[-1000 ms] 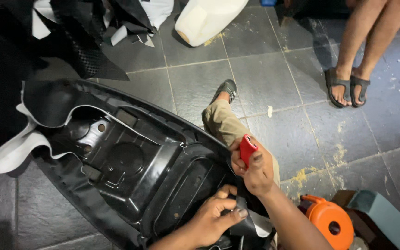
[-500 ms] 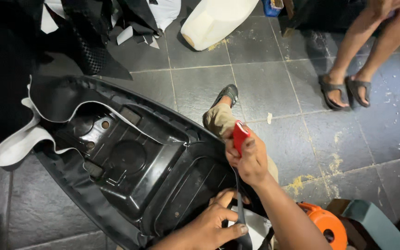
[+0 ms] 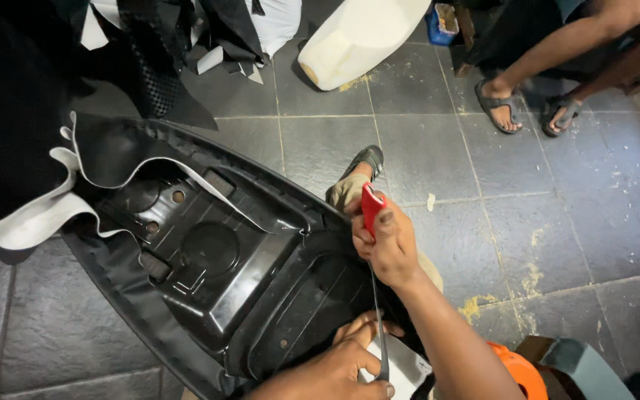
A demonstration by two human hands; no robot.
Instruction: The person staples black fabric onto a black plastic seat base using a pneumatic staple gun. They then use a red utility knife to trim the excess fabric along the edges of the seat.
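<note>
My right hand (image 3: 388, 248) clenches a red-handled screwdriver (image 3: 371, 206) — left hand (image 3: 335, 367) grasping the cover edge on the upturned black seat base (image 3: 216, 267)

The floor (image 3: 557, 215) is laid with large dark grey stone-look tiles, rough in texture with pale grout lines, and is spotted with yellowish crumbs and dust; a cream foam block (image 3: 361, 37) lies on it at the top, with black and white fabric scraps (image 3: 187, 44) heaped just beside. Another person's sandalled feet (image 3: 501, 107) rest on the tiles at upper right; light falls evenly, without hard shadows.
</note>
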